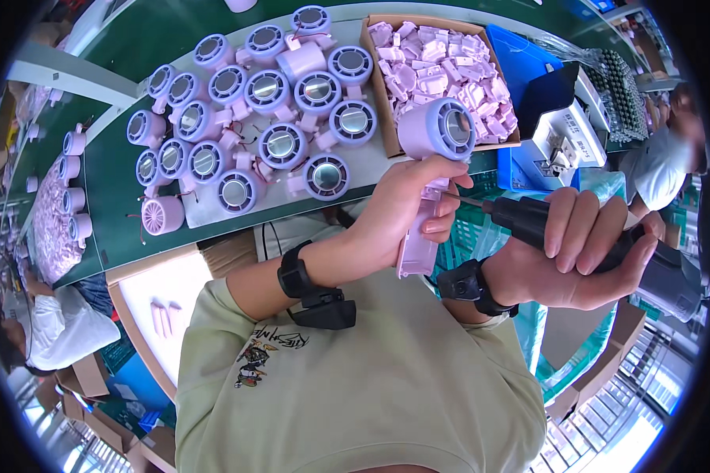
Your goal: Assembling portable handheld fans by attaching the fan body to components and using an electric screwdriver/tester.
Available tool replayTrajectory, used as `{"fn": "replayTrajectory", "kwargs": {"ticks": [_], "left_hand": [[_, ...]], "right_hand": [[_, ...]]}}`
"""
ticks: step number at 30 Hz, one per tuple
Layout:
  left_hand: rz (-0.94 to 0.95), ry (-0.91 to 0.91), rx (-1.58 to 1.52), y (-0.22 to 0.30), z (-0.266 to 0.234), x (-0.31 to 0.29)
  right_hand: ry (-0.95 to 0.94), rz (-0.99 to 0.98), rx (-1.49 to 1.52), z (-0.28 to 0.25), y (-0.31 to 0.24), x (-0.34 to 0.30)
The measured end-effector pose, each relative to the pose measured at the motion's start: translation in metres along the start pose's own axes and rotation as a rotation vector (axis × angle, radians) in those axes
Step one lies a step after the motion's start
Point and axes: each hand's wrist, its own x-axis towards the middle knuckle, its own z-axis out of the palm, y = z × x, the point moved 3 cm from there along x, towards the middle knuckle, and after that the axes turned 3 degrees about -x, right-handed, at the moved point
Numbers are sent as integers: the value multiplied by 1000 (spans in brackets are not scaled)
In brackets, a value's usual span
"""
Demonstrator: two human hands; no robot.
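Note:
In my left hand point(402, 201) is a pink handheld fan point(430, 130), its round lilac-rimmed head up and its open handle shell pointing down. My fingers wrap round the neck just below the head. My right hand point(560, 260) grips a black electric screwdriver point(528, 221) lying almost level. Its thin bit reaches left to the handle beside my left fingers; whether it touches a screw there is too small to tell. Several like fan heads point(282, 146) with short handle stubs and loose wires lie on a pale sheet point(205, 211) to the left.
Behind the held fan stands a cardboard box point(379, 87) full of pink plastic shell parts. Right of it, a blue bin point(517, 177) holds a white box point(564, 142) with small metal parts. A green crate point(457, 252) sits below the table edge. Other people point(663, 169) are at both sides.

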Motion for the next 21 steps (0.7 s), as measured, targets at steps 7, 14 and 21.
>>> {"fn": "replayTrajectory", "kwargs": {"ticks": [7,14,21], "left_hand": [[1,-39,12,0,4,-3],[53,-51,64,2,9,-8],[172,24,210,4,9,-8]], "right_hand": [[108,-8,-64,8,2,-1],[42,0,-32,-2,5,-5],[-27,2,-14,1,5,-6]]}}
